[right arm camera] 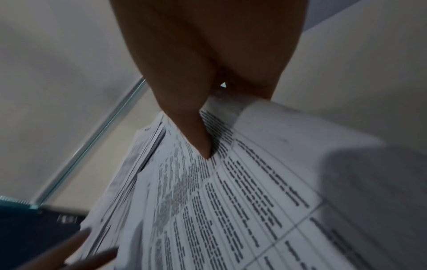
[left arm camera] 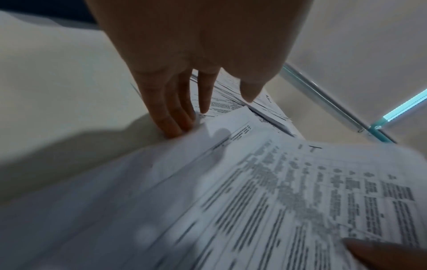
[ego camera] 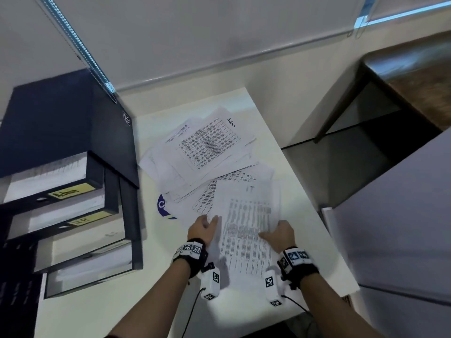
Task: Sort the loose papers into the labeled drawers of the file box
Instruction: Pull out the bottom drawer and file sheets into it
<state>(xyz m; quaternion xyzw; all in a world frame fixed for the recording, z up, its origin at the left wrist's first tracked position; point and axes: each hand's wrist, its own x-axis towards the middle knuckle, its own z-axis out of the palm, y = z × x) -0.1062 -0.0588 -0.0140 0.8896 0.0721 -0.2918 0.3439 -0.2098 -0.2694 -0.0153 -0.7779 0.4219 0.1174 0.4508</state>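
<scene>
Hands worked IT sheet free: right hand pinched its edge, left hand lay flat-fingered on loose papers. Next, likely: find matching drawer in file box.

Non-task stuff here: a white table carries everything, with a round blue sticker on its top, half covered. Behind it hangs a pale roller blind with a beaded pull chain. Off to the right sits a dark wooden side table, and a grey cabinet is closer in.
</scene>
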